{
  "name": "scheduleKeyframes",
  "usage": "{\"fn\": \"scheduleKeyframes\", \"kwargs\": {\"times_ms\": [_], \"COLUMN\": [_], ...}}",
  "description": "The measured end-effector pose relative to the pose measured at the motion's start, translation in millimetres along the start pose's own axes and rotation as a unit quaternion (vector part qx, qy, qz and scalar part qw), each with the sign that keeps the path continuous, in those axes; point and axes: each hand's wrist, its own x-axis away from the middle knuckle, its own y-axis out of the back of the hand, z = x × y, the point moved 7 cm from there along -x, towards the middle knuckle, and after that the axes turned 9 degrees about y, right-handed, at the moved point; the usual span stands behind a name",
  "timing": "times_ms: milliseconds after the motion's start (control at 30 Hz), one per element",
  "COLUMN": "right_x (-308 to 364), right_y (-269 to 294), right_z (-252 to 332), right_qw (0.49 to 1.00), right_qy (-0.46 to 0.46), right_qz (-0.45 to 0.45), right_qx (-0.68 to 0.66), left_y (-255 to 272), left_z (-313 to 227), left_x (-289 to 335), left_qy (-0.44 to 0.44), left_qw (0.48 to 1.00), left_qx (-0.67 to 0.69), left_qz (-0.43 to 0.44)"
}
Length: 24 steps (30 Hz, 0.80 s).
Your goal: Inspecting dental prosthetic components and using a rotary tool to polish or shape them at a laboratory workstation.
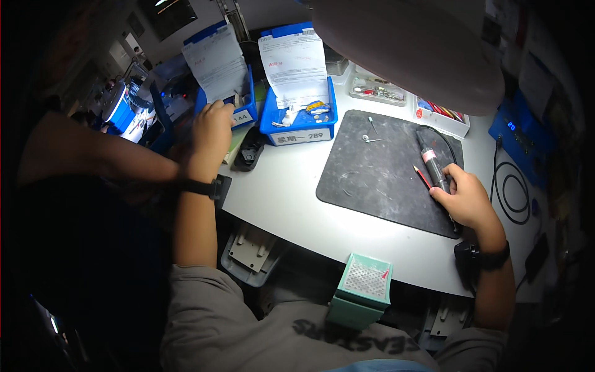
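My left hand (212,127) reaches to the front of the left blue box (251,84), its curled fingers at the rim; what they hold, if anything, is hidden. A printed sheet (218,65) stands in that box beside small pale pieces. On the right of the dark grey mat (378,167), my right hand (466,197) closes round the lower part of a black handpiece (429,156) with a cord at its far end. A red-and-black pencil (423,177) lies beside the handpiece. Farther left on the mat are a small bur-like bit (372,124) and a small metal piece (367,139).
A second blue box (302,135) holds a sheet and small white and yellow items. Behind the mat stand a clear tray (377,93) and a white box (441,121) of tools. A large lamp head (415,49) hangs above. A green bin (359,307) sits at the table's front edge.
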Motion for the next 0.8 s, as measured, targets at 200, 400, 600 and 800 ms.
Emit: {"fn": "scheduleKeyframes", "kwargs": {"times_ms": [200,400,600,800], "right_x": [6,16,28,41], "right_y": [1,24,16,11], "right_z": [-4,38,115,200], "right_qw": [0.998,0.979,0.970,0.915], "right_qy": [-0.030,0.127,0.230,0.399], "right_qz": [0.009,-0.149,-0.077,-0.026], "right_qx": [-0.050,0.047,-0.016,-0.047], "left_y": [60,101,120,125], "left_z": [-32,-55,-79,-90], "left_x": [50,117,162,194], "left_qy": [-0.035,-0.039,-0.074,-0.134], "left_qw": [0.993,0.986,0.981,0.974], "left_qx": [0.031,0.095,0.143,0.167], "left_qz": [-0.111,-0.133,-0.109,-0.077]}}
